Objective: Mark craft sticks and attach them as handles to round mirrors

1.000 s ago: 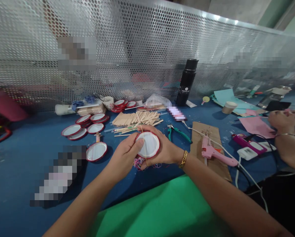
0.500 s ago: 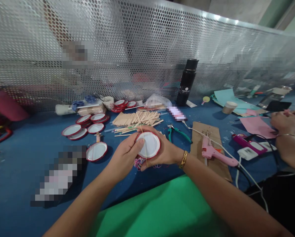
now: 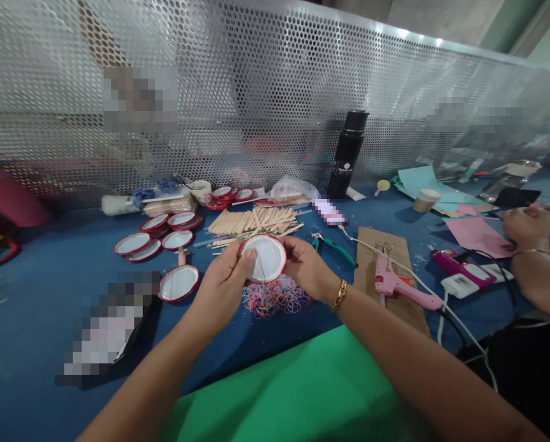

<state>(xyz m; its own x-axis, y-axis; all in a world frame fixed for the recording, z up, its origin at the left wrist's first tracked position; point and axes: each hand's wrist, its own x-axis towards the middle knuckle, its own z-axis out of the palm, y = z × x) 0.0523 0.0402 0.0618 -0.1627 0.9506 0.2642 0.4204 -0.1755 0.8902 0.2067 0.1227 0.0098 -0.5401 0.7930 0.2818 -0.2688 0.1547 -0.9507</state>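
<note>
A round white lid with a red rim is held up between both hands above the blue table. My left hand grips its left edge, thumb pressed on the white face. My right hand, with a gold bracelet on the wrist, closes on its right edge. Just below the lid a heap of small coloured rubber bands lies on the table. Behind it is a pile of flat wooden sticks.
More red-rimmed lids lie to the left, one close by. Green pliers, a pink glue gun on cardboard, a black flask and pink paper sit to the right. Another person's hands work at far right. A perforated metal screen backs the table.
Both hands have lifted the lid up and a little to the left, away from the rubber bands, which now lie uncovered. The thin band seen across the lid earlier no longer shows.
</note>
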